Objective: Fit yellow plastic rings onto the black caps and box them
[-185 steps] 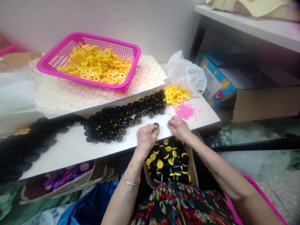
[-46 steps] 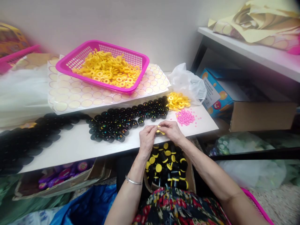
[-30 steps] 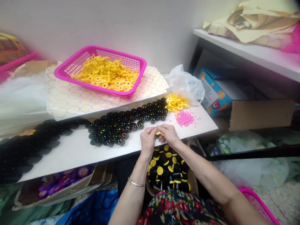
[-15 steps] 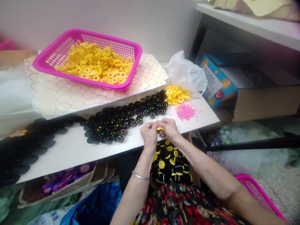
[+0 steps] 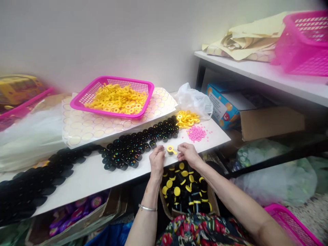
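Between my hands, at the front edge of the white table, is a small yellow ring-shaped piece with a short handle (image 5: 171, 149) and a pink centre. My left hand (image 5: 157, 159) is just left of it, its fingers curled together; anything inside them is hidden. On the other side is my right hand (image 5: 189, 153), fingers loosely bent and apart, close to the handle but not gripping it. Beyond lie a heap of pink bits (image 5: 196, 133) and a small pile of yellow pieces (image 5: 188, 119). Rows of black cups (image 5: 133, 147) with coloured specks stand left.
A pink basket (image 5: 74, 102) of yellow pieces sits on sticker sheets (image 5: 92, 123). Below the table edge, a box (image 5: 164, 206) holds black containers with yellow lids. A clear plastic bag (image 5: 193, 100) and a blue carton (image 5: 217, 106) are at the right, beside a shelf (image 5: 252, 71).
The yellow piece was held in both hands and is now out of their fingers. My hands have moved apart. The camera view has shifted, showing more of the right shelf.
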### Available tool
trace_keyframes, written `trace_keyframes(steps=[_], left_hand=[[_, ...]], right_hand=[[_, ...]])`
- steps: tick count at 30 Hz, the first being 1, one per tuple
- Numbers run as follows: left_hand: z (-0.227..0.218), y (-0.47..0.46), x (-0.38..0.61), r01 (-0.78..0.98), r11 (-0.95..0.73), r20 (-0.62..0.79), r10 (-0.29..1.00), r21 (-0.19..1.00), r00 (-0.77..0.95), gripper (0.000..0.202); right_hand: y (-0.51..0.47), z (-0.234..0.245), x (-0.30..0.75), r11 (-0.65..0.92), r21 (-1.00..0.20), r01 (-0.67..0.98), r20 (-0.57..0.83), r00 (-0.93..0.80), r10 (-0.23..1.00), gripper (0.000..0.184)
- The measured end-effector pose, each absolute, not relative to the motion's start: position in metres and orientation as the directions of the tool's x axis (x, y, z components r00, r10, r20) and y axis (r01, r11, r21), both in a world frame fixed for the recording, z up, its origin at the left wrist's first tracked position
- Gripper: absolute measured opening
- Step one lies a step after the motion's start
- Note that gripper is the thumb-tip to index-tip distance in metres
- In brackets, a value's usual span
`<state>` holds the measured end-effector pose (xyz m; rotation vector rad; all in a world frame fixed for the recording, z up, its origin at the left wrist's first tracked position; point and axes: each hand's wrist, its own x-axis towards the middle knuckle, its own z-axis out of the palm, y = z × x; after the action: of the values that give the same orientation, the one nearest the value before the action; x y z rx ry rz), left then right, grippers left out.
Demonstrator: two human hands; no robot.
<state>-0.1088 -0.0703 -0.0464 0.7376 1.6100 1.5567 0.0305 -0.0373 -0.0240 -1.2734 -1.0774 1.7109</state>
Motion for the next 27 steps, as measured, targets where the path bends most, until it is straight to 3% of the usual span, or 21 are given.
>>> trace_keyframes(steps=[4, 8, 12, 14, 17, 19, 22, 27], left_hand=[[-0.046, -0.067, -0.111, 0.128, 0.072, -0.020, 0.931, 0.989, -0.365, 0.055], [-0.044, -0.064, -0.102, 0.310, 0.005, 0.073, 0.968, 0.951, -0.240, 0.032], [-0.035, -0.078, -0.094, 0.475, -0.153, 0.248, 0.958, 0.866, -0.144, 0.019], [-0.028, -0.088, -0.090, 0.559, -0.236, 0.325, 0.943, 0.795, -0.064, 0.015], [-0.018, -0.100, -0.084, 0.621, -0.374, 0.413, 0.907, 0.689, 0.089, 0.013], [-0.015, -0.105, -0.081, 0.619, -0.476, 0.469, 0.863, 0.625, 0.189, 0.014], [-0.015, -0.111, -0.076, 0.603, -0.572, 0.531, 0.802, 0.555, 0.272, 0.013], [-0.021, -0.121, -0.071, 0.606, -0.587, 0.552, 0.788, 0.537, 0.273, 0.011]], right_hand=[[-0.045, -0.032, 0.034, -0.249, -0.967, 0.056, -0.252, -0.350, 0.902, 0.021], [-0.049, -0.027, 0.041, -0.064, -0.995, 0.075, -0.090, -0.426, 0.900, 0.013], [-0.057, -0.022, 0.058, 0.158, -0.985, 0.065, 0.115, -0.433, 0.894, 0.018], [-0.061, -0.021, 0.068, 0.094, -0.994, 0.054, 0.060, -0.450, 0.891, 0.027], [-0.064, -0.020, 0.080, -0.103, -0.994, 0.032, -0.105, -0.525, 0.845, 0.068], [-0.065, -0.019, 0.085, -0.219, -0.976, -0.007, -0.164, -0.641, 0.750, 0.081], [-0.068, -0.016, 0.087, -0.367, -0.930, -0.039, -0.215, -0.750, 0.626, 0.071], [-0.081, -0.013, 0.082, -0.473, -0.880, -0.036, -0.325, -0.682, 0.656, 0.061]])
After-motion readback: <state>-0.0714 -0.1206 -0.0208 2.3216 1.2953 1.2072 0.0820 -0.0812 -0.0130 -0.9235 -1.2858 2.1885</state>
